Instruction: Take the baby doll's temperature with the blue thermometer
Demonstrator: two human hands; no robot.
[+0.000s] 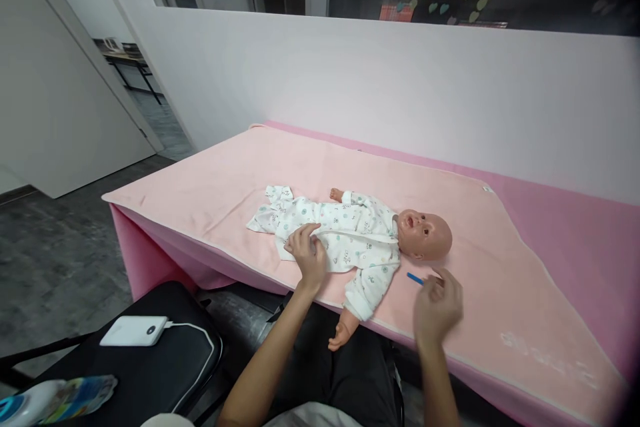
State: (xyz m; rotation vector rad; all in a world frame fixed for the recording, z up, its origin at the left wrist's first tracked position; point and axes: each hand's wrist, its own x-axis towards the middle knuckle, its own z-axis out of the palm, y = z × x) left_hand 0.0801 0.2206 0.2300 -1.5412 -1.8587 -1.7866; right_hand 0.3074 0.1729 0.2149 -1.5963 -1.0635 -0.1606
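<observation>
Baby doll (360, 230) lies on its back, centre of the pink surface (550, 260), head to the right, dressed in a printed white romper (345, 227). Left hand (307, 253) rests fingers spread and flat on the romper's lower body, apparently steadying the doll. Right hand (437, 303) sits near the head, fingers pinched around a thin blue stick (415, 278); its tip points toward the doll's face, presumably for fine control. The stick's far end is hidden in the fingers, so its nature is unclear. A white power bank (134, 330) lies on a black chair (165, 360), near left.
</observation>
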